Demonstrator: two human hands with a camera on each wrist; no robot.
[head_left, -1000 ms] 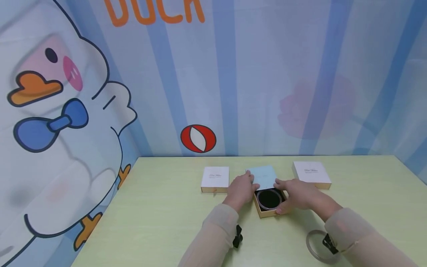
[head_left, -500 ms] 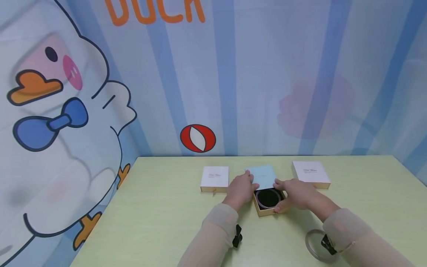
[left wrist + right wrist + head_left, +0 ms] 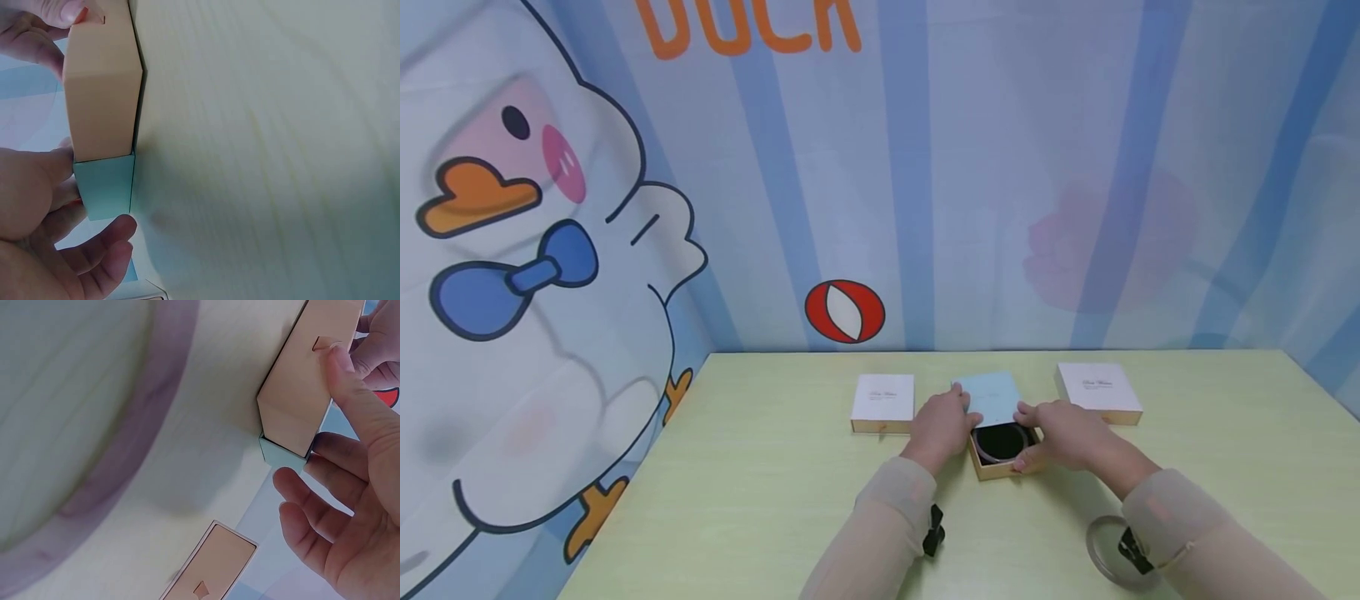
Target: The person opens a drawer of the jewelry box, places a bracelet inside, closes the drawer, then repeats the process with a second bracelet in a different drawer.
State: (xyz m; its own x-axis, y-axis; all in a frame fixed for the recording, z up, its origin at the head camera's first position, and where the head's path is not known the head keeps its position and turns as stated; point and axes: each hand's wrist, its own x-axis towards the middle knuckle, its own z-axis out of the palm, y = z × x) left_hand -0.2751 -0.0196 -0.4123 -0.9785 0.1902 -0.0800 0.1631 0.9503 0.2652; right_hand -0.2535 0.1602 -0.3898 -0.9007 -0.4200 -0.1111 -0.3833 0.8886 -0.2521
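A small drawer box stands between my hands on the table. Its light blue sleeve [image 3: 991,398] covers the far part, and the tan drawer [image 3: 996,472] sticks out toward me. Inside the drawer, a bangle [image 3: 997,461] lies on black lining, its far edge at the sleeve's mouth. My left hand [image 3: 937,432] holds the sleeve's left side, thumb near its front corner. With my right hand [image 3: 1070,435] I grip the right side, fingers at the sleeve and thumb on the drawer's front, beside a small pull tab [image 3: 323,344]. In the left wrist view, the drawer meets the sleeve flush.
White-topped boxes stand on either side, one at the left [image 3: 883,400] and one at the right [image 3: 1099,388]. Under my right wrist a second bangle [image 3: 1091,546] lies on the pale wooden table [image 3: 760,500]. A printed cloth backdrop [image 3: 970,183] rises behind the table's far edge.
The drawer has slid a little farther into the blue sleeve, away from me, with my right thumb moving along. My left hand and the sleeve have stayed in place.
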